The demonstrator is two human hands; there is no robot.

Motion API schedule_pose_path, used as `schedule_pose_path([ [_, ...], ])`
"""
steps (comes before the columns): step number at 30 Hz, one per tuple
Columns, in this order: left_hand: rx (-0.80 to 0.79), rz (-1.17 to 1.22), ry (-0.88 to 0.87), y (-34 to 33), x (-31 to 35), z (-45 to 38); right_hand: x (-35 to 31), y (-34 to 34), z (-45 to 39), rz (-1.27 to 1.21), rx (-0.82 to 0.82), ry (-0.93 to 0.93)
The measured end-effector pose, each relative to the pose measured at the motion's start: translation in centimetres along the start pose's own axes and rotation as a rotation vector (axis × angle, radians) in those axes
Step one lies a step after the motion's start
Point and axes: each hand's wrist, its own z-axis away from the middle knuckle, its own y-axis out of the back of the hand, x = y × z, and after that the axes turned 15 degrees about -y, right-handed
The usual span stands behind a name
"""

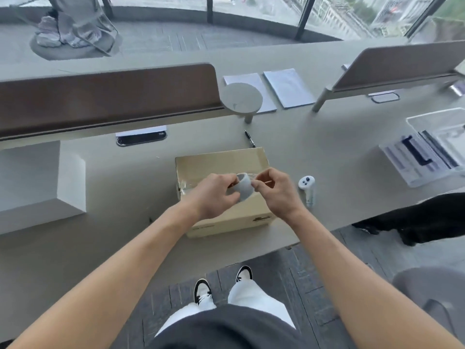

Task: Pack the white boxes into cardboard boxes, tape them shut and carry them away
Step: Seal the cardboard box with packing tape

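- The cardboard box sat closed on the desk beneath both hands, its contents hidden.
- The left hand gripped the tape roll above the box.
- The right hand pinched the tape's loose end beside the roll.

This is an office with shared workstations: a long pale grey table is split by a low brown upholstered divider screen on the left and a beige one on the far right. An oval black cable port is set into the tabletop, white paper sheets and a black pen lie nearby. Grey carpet tiles cover the floor, and a curved wall of tall dark-framed windows looks down on city buildings.
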Motion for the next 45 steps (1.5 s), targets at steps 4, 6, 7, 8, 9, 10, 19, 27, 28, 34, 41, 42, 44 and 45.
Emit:
schedule_pose_path([
  [4,-0.014,0.039,0.02,-1.3,1.1,-1.9,1.8,1.7,-1.0,-0.038,-0.01,-0.055],
  [6,-0.021,0.035,0.037,-1.9,1.5,-2.8,2.5,2.5,-1.7,-0.064,-0.031,-0.081],
  [7,-0.021,0.022,0.044,-2.2,1.7,-3.3,2.8,2.7,-2.1,-0.081,-0.05,-0.097],
  [8,-0.024,0.002,0.047,-2.4,1.8,-3.8,3.1,3.0,-2.6,-0.103,-0.071,-0.116],
  [9,-0.033,-0.018,0.044,-2.6,1.9,-4.4,3.4,3.3,-3.0,-0.123,-0.088,-0.134],
  [10,-0.048,-0.042,0.041,-2.8,2.0,-5.0,3.7,3.5,-3.6,-0.143,-0.103,-0.154],
  [19,-0.141,-0.36,0.079,-5.9,1.6,-10.7,6.5,6.0,-8.3,-0.364,-0.168,-0.296],
  [27,-0.228,-0.472,0.077,-6.8,0.9,-12.1,7.9,6.2,-9.0,-0.527,-0.381,-0.533],
  [28,-0.235,-0.473,0.075,-6.7,0.8,-12.1,8.0,6.2,-9.1,-0.522,-0.392,-0.545],
  [34,-0.238,-0.466,0.058,-5.6,0.3,-12.2,6.7,5.7,-9.1,-0.447,-0.292,-0.482],
  [41,-0.341,-0.62,0.11,-3.5,-1.1,-13.0,5.9,5.2,-11.0,-0.18,0.032,-0.397],
  [42,-0.36,-0.64,0.113,-3.2,-1.6,-12.6,6.2,5.7,-11.5,-0.145,0.095,-0.407],
  [44,-0.38,-0.63,0.115,-2.7,-2.6,-12.0,6.5,6.2,-12.1,-0.13,0.118,-0.421],
  [45,-0.378,-0.621,0.111,-2.4,-2.9,-11.9,6.5,6.2,-12.3,-0.126,0.115,-0.418],
])
